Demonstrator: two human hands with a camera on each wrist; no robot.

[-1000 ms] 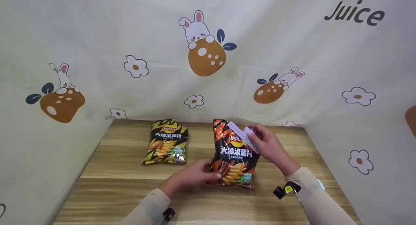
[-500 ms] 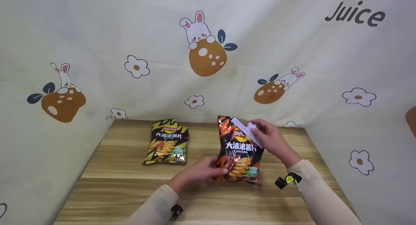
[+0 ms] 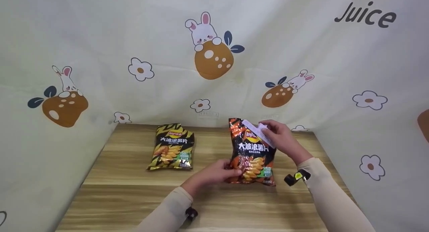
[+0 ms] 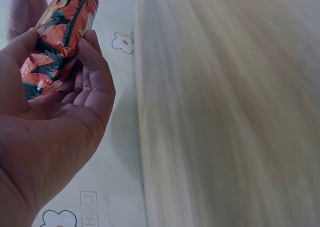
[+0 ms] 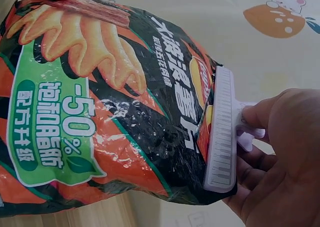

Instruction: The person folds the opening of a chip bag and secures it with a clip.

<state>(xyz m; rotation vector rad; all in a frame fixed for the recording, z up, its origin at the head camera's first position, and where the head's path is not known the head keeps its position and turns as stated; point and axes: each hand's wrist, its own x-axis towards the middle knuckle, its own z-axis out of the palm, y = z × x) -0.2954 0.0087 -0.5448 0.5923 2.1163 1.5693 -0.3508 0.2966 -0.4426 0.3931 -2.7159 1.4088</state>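
An orange-and-black chip bag (image 3: 253, 158) is held above the right part of the table, its printed front facing up toward the head camera. My left hand (image 3: 214, 173) grips its lower left side, thumb on the front and fingers behind, as the left wrist view shows on the bag's edge (image 4: 60, 42). A lilac bag clip (image 5: 221, 132) with a ruler-like printed bar lies slantwise across the bag's upper right corner. My right hand (image 3: 285, 138) pinches the clip's handle between thumb and fingers; in the right wrist view the other fingers reach behind the bar.
A yellow-and-black chip bag (image 3: 171, 146) lies on the wooden table (image 3: 134, 198) to the left. Behind and on both sides rises a pale cloth (image 3: 161, 91) printed with rabbits, oranges and flowers.
Both hands have carried the orange-and-black chip bag and its clip a little to the right and farther from me. The yellow-and-black bag has stayed in place.
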